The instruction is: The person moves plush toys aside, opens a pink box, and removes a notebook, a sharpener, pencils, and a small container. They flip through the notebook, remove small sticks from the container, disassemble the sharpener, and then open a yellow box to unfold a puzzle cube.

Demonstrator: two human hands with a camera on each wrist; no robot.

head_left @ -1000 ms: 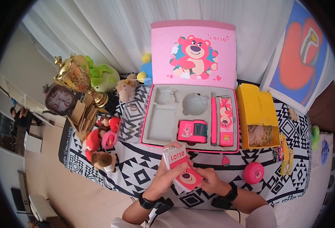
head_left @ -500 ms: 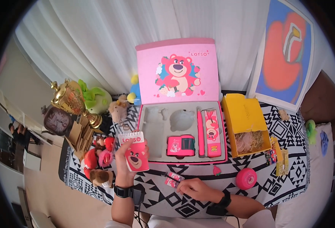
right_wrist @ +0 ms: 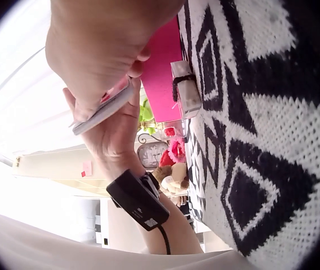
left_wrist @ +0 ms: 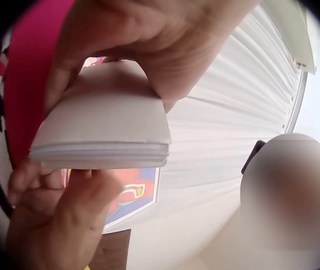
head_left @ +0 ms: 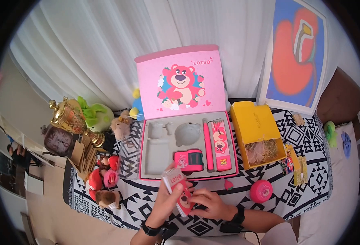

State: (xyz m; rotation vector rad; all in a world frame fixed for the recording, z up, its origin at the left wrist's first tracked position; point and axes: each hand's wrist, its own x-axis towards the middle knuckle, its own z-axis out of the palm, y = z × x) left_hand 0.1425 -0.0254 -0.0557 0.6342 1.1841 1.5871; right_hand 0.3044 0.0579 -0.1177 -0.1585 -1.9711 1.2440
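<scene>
Before one pink box (head_left: 182, 112), left hand (head_left: 164, 204) grips one notepad (head_left: 185, 200); right hand (head_left: 216, 205) touches it, grip unclear.

The left hand (head_left: 166, 203) and right hand (head_left: 211, 206) are bare, and so are the forearms (head_left: 259, 220). Each wrist wears 1 black band; beside the left band (right_wrist: 151, 184) sits a boxy black unit (right_wrist: 139, 199) with rounded corners. Its flat surface carries small pale print and 1 square, whitish code label (right_wrist: 150, 223), and a thin black cable (right_wrist: 165, 242) leaves its lower end. The right band (head_left: 238, 214) is black too, with a dark unit (head_left: 230, 227) next to it. The clothing (right_wrist: 92, 242) is plain, pale and softly creased. Beside the blurred head (left_wrist: 290, 191) shows 1 small dark block (left_wrist: 253, 157), its details indistinct.
</scene>
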